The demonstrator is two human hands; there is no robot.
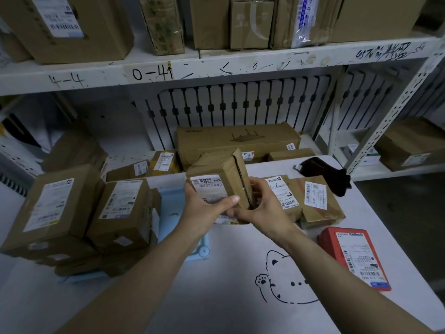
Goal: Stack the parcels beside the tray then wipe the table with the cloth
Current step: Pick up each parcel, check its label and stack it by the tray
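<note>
At the centre of my view both hands grip one brown parcel (216, 174), lifted off the white tabletop (228, 317). The left hand (204, 210) wraps its lower left edge with the thumb laid across the label. The right hand (262, 210) clasps the taped end. The blue tray (201, 251) lies at 8 o'clock from the parcel, and the parcel stack (91, 213) rises at 9; I cannot tell whether it sits on the tray or beside it. Two more parcels (317, 201) lie at 3 o'clock, a red parcel (354, 256) at 4, the dark cloth (325, 174) at 2. To do this well I would use both hands, turn the parcel flat and set it square on the stack. Readable: a large "8" on the held label; "4-4" and "0-41" inked on the shelf edge (144, 75) at 12.
</note>
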